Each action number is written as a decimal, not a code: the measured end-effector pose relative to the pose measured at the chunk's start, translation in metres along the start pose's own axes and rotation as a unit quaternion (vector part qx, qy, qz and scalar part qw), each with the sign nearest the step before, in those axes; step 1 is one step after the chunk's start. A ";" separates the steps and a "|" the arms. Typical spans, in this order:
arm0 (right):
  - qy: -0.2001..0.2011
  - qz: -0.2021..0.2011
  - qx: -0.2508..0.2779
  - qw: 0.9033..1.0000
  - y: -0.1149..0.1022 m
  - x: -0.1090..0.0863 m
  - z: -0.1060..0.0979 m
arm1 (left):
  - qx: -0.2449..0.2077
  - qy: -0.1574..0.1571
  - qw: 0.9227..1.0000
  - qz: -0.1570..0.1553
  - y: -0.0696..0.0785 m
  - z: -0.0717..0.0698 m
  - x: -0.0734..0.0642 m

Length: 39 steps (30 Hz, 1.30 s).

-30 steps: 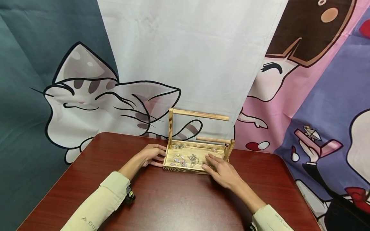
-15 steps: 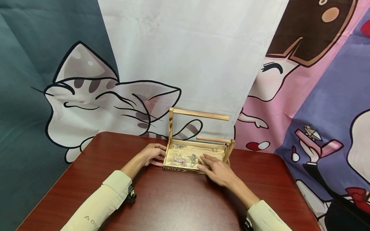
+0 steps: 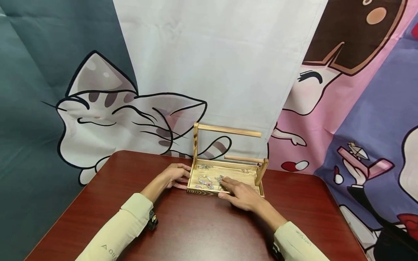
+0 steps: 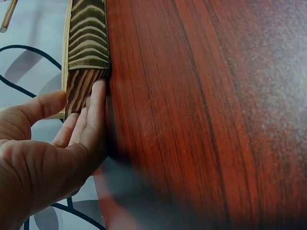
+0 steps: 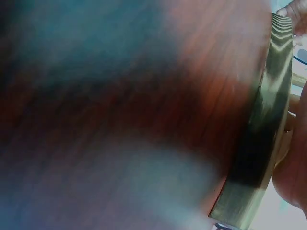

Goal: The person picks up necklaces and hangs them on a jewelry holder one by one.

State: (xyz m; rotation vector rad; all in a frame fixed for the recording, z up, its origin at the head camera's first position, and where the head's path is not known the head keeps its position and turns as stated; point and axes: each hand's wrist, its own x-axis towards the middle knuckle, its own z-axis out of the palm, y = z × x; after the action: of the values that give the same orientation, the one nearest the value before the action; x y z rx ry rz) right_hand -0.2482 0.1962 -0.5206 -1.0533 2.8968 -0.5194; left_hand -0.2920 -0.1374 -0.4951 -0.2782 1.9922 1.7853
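Observation:
A shallow wooden tray (image 3: 241,174) with upright end posts and two crossbars stands on the table. Inside it lie a beaded bracelet (image 3: 204,179) with pale and purple beads and a bunched silver chain (image 3: 219,178). My left hand (image 3: 176,175) rests against the tray's left end; in the left wrist view its fingers (image 4: 97,103) lie nearly straight along that end, thumb by the rim. Over the front wall reaches my right hand (image 3: 241,195), its fingertips at the silver chain and its thumb by the front wall. Whether they touch the chain is hidden.
Another small silver chain (image 3: 204,166) lies at the tray's back left, and a small gold-toned piece (image 3: 245,170) at the back right. The reddish wooden table (image 3: 196,224) extends in front. A cartoon-printed cloth (image 3: 212,65) hangs behind.
My right hand has moved left across the tray, from its right part to the silver chain. My left hand stays at the tray's left end. The view has shifted slightly.

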 end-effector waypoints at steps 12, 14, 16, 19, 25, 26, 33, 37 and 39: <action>-0.082 0.043 0.014 0.996 -0.005 0.013 -0.004 | 0.004 0.003 1.000 0.003 -0.002 0.002 0.000; -0.091 0.052 0.015 0.994 -0.005 0.017 -0.006 | 0.004 0.002 1.000 0.004 -0.002 0.002 -0.001; -0.095 0.060 0.013 0.994 -0.004 0.022 -0.007 | 0.005 0.001 1.000 0.004 -0.001 0.002 -0.001; -0.098 0.067 0.013 0.993 -0.003 0.028 -0.008 | 0.004 -0.001 1.000 0.004 0.000 0.002 -0.003; -0.099 0.068 0.029 0.992 0.002 0.036 -0.009 | 0.001 -0.005 1.000 -0.003 0.002 -0.001 -0.003; -0.096 0.066 0.034 0.993 0.003 0.036 -0.009 | 0.001 -0.005 1.000 -0.003 0.003 -0.001 -0.003; -0.063 0.051 0.050 0.995 0.014 0.028 -0.007 | 0.000 -0.002 1.000 -0.001 0.004 0.001 -0.002; -0.073 0.059 0.035 0.995 0.016 0.022 -0.010 | -0.001 -0.002 1.000 -0.003 0.005 0.002 -0.003; -0.079 0.063 0.030 0.994 0.018 0.019 -0.010 | 0.000 -0.002 1.000 -0.005 0.005 0.002 -0.004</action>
State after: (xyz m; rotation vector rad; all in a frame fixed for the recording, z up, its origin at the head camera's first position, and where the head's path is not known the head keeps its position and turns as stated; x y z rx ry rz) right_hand -0.2757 0.2006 -0.5149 -0.8542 2.7677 -0.4882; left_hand -0.2904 -0.1355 -0.4892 -0.2839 1.9855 1.7781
